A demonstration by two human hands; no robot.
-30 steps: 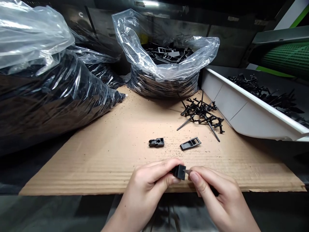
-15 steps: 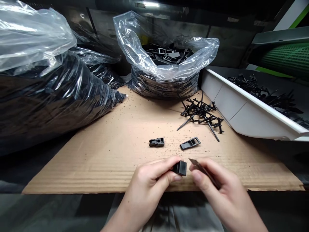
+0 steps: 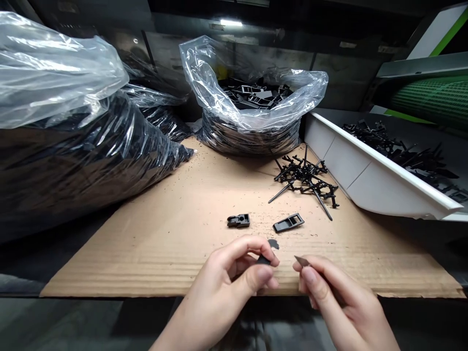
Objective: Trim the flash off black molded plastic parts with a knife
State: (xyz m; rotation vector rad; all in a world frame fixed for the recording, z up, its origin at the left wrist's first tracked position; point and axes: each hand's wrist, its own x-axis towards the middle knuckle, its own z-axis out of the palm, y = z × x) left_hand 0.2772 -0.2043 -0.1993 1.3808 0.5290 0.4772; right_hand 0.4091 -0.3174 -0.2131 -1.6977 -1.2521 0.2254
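My left hand is closed on a small black plastic part, mostly covered by the fingers. A dark piece shows just beyond the index finger; whether it belongs to the held part I cannot tell. In my right hand, thumb and fingers pinch a thin pointed blade, its tip aimed left and a little apart from the left hand. Ahead of the hands lie a short black clip-like part and a longer black frame-like part with openings.
A cardboard sheet covers the work surface. Black sprue pieces lie tangled at right, beside a white tray of black parts. An open plastic bag of parts stands behind; a bulging bag is at left.
My left hand has turned the black part, so its block-like end no longer faces me. The blade sits slightly lower and farther from the left hand. The whole view has shifted slightly.
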